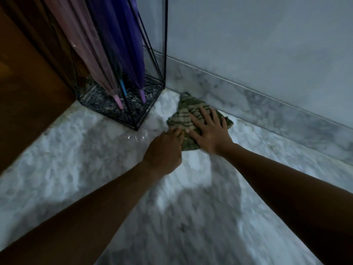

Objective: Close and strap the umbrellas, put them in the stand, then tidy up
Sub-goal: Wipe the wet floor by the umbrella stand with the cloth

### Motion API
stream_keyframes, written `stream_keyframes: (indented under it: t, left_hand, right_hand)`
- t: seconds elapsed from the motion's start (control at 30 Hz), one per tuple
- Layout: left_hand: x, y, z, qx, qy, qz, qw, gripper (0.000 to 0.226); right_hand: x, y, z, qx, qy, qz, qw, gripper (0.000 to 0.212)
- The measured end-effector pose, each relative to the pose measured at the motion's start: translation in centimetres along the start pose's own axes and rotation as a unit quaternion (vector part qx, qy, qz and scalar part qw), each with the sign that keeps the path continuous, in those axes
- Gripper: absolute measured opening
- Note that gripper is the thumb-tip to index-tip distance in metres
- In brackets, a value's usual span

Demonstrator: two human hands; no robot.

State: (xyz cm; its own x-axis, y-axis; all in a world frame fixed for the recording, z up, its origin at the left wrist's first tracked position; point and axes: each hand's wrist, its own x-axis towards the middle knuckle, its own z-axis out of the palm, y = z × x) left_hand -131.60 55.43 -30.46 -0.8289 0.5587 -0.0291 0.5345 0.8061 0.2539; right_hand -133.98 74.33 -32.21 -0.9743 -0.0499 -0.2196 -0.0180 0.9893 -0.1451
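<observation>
- Umbrellas point(114, 54): three, all closed, standing tip-down inside the stand point(165, 54) and leaning to the upper left.
- The pink umbrella point(82, 44) is on the left; its canopy is folded slim and ends in a pale pink tip on the stand's base.
- The purple umbrella point(131, 44) is on the right and has a lilac tip.
- Between them is a dark umbrella, mostly hidden, with only its blue tip point(123, 87) plain to see.
- Whether the straps are fastened cannot be told.
- The stand is a tall black wire frame with a speckled base. It sits on the marble floor point(86, 150) in the corner, between a wooden panel point(28, 83) and the grey wall point(248, 35).
- A green striped cloth point(183, 113) lies crumpled on the floor just right of the stand, near the skirting point(267, 109).
- The right hand point(210, 132) presses flat on the cloth, fingers straight and spread wide.
- The left hand point(164, 148) meets the cloth's near-left edge with bent fingers; whether it grips or only touches cannot be told.
- Water drops point(136, 137) glisten on the floor by the stand's near corner.
</observation>
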Motion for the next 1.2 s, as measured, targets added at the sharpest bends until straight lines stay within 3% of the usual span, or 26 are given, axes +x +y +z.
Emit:
stream_keyframes:
  t: [0.13, 0.3, 0.57, 0.7, 0.87, 1.0, 1.1, 1.2]
  left_hand:
    - [3.2, 4.4, 1.2, 0.033, -0.051, 0.092, 0.994, 0.057]
    - [6.1, 8.7, 1.9, 0.052, -0.076, 0.146, 0.985, 0.061]
    - [2.9, 7.7, 2.5, -0.039, -0.049, 0.182, 0.981, 0.051]
    - [-0.4, 3.4, 2.7, -0.085, 0.03, 0.239, 0.967, 0.043]
    - [-3.8, -2.2, 0.5, 0.004, 0.006, 0.254, 0.967, 0.039]
    - [-5.9, -5.4, -1.6, 0.028, 0.023, 0.171, 0.985, 0.035]
    - [-6.8, -6.4, -2.0, 0.007, 0.057, 0.115, 0.992, 0.032]
    - [-8.4, -7.6, -0.9, 0.046, -0.002, 0.05, 0.998, 0.056]
  right_hand:
    - [-3.8, 5.8, -0.1, 0.01, 0.02, 0.102, 0.995, 0.077]
    - [-6.8, 9.1, -0.3, 0.042, -0.012, 0.216, 0.975, 0.069]
    - [-11.2, 5.8, 1.0, 0.074, 0.044, 0.36, 0.929, 0.084]
    - [-12.5, 1.5, 2.4, 0.041, 0.042, 0.325, 0.944, 0.09]
    - [-10.9, -2.4, 2.1, 0.063, 0.026, 0.202, 0.977, 0.085]
    - [-7.8, -5.1, 1.5, 0.128, 0.052, 0.158, 0.978, 0.098]
    - [-5.8, -7.3, 2.4, 0.069, 0.015, 0.128, 0.989, 0.091]
    - [-4.1, -9.1, 2.8, 0.005, 0.013, 0.071, 0.997, 0.093]
